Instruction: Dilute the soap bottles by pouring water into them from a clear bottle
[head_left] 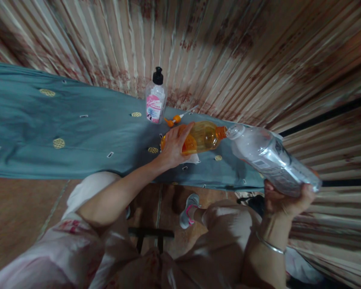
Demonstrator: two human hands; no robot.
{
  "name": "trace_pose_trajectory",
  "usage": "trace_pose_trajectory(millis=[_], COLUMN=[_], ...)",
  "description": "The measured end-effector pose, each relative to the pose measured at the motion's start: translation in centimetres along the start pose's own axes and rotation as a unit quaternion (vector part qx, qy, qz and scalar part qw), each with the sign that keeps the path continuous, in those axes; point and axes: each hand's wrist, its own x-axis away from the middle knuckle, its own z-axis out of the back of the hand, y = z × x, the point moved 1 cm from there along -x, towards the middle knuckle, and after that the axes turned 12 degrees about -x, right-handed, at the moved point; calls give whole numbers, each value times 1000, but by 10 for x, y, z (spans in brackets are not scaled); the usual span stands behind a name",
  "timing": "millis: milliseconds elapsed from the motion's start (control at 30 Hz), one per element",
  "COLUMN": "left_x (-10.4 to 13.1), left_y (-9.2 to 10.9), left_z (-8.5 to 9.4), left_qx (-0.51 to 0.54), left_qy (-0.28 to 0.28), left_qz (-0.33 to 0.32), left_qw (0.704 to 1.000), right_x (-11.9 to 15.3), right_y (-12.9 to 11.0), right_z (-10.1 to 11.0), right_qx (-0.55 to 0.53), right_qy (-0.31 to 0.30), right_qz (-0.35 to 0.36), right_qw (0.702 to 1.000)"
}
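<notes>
My left hand [175,147] is closed round the lower part of an orange see-through bottle [206,137], whose uncapped neck points right. In my right hand [289,200] is a large clear plastic bottle [269,154], gripped near its base and tilted. The mouths of the two bottles meet or nearly meet; whether they touch I cannot tell. An orange pump top [173,120] with a thin tube lies on the cloth just behind the orange bottle. Behind and to the left stands a clear bottle with a black pump and pink label [155,102].
A teal patterned cloth [87,132] covers the narrow table. Something white and flat [193,159] lies under the orange bottle. Pleated curtains [180,48] hang close behind the table and along the right. My knees and a grey shoe [189,212] are at the table's front.
</notes>
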Motion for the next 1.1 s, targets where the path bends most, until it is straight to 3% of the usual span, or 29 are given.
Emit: trace_pose_trajectory(millis=[1100], left_x=[-1], left_y=[1], left_z=[1], left_qx=[2], left_qy=[-8], left_qz=[-4], left_qw=[1000], right_x=[-1], right_y=[0], right_z=[-2], right_qx=[-2], right_qy=[-3], right_qz=[1], right_qw=[1000])
